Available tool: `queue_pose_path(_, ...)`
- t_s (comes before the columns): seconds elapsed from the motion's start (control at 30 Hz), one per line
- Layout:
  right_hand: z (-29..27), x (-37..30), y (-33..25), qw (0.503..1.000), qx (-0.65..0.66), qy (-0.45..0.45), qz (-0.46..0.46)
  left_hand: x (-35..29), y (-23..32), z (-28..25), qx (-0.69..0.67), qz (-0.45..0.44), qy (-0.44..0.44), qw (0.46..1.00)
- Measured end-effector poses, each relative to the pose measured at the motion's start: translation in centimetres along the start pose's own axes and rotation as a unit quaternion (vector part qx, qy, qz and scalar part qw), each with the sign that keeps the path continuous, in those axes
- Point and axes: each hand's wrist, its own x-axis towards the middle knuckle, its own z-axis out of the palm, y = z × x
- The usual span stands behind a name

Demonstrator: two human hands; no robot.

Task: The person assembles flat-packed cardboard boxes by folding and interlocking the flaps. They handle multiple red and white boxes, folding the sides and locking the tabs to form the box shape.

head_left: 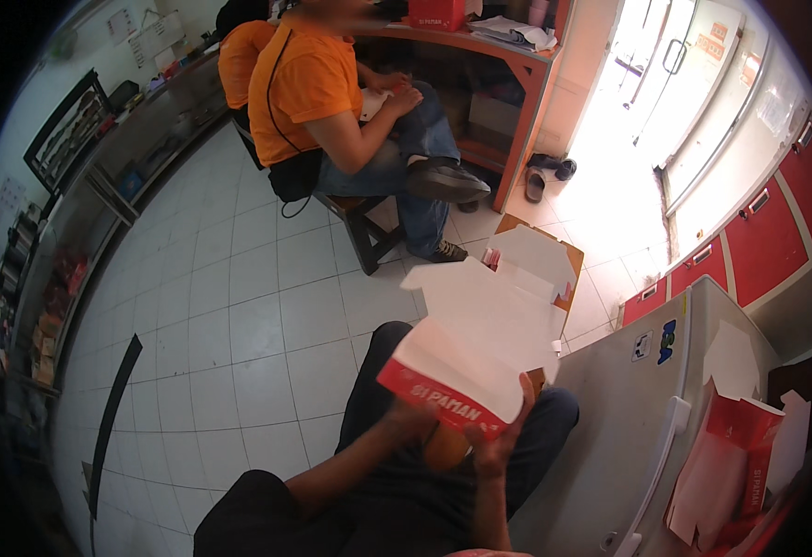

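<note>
Here are the wearer's two hands [493, 447], one held carton [461, 364], two orange-shirted people [299, 93] and one refrigerator [601, 418].

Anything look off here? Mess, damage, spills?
Minor stuff only. Loose shoes lie beside the desk leg, not neatly paired. A long black strip shows against the pale floor at left; can't tell what it is. The open box in front has flaps splayed, but no clear damage. No spill visible.
</note>
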Motion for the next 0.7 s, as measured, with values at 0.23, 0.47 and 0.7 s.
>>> queue_pose_path(0.23, -7.4, 0.4, 1.1, 0.981, -0.079, -0.179, -0.010, 1.6, 8.6, 1.4, 0.333, -0.027, -0.158, 0.929)
queue_pose_path(0.47, -6.3, -0.1, 0.0, 0.982, -0.061, -0.180, 0.003, -0.4, 8.0, 1.5, 0.465, 0.035, -0.154, 0.871)
queue_pose_path(0.7, -7.4, -0.3, 0.7, 0.943, -0.227, -0.244, 0.019, 0.3, 7.8, 2.1, 0.628, 0.047, -0.261, 0.732)
